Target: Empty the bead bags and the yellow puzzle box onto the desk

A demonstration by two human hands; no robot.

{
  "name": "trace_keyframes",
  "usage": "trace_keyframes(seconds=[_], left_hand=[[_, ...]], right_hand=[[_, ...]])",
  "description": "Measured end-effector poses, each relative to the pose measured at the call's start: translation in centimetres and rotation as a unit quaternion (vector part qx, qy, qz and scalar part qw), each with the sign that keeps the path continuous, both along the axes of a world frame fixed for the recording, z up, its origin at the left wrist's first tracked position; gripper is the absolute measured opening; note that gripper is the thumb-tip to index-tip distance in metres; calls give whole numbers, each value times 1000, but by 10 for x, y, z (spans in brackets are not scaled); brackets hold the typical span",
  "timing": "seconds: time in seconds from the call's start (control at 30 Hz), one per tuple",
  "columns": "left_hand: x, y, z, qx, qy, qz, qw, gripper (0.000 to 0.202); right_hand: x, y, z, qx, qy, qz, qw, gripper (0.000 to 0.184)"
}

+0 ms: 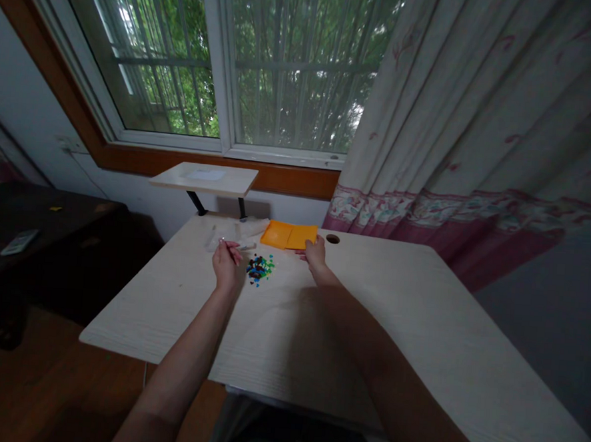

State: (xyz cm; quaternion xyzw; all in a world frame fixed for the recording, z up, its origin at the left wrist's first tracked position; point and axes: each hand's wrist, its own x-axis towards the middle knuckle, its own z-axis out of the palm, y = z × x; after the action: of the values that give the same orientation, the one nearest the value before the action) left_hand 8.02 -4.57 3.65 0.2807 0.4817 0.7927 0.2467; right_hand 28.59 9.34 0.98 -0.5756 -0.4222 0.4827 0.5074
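An orange case (277, 234), opened flat like a book, lies toward the back of the pale wooden desk (371, 299). My right hand (315, 253) grips its right part, thumb on top and fingers along the near edge. My left hand (225, 263) is closed, thumb and fingers drawn together beside clear plastic packaging (214, 235). What it pinches, if anything, is too small to make out. Between my hands sits a loose pile of small blue, green and dark brown pieces (259, 268). A small whitish item (248, 246) rests just behind the pile.
A raised shelf (205, 177) on black legs stands at the back left, with a paper on it. Right of the case is a round cable hole (332, 238). A curtain (401, 207) hangs behind the desk. On the left, a dark table (49, 232) holds two remote-like devices.
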Motion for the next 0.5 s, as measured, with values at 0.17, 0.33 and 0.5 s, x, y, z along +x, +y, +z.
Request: trace_keyframes(seconds=[0.17,0.33,0.5], left_hand=[[10,-5,8,-3,-8,-2,1000,58],[17,-6,13,1,-6,-6,1000,58],[23,-12,9,-6,47,-14,999,58]], right_hand=[[2,5,5,-20,-15,15,1000,51],[21,0,7,-37,13,47,998,60],[68,-27,11,-15,38,66,997,52]])
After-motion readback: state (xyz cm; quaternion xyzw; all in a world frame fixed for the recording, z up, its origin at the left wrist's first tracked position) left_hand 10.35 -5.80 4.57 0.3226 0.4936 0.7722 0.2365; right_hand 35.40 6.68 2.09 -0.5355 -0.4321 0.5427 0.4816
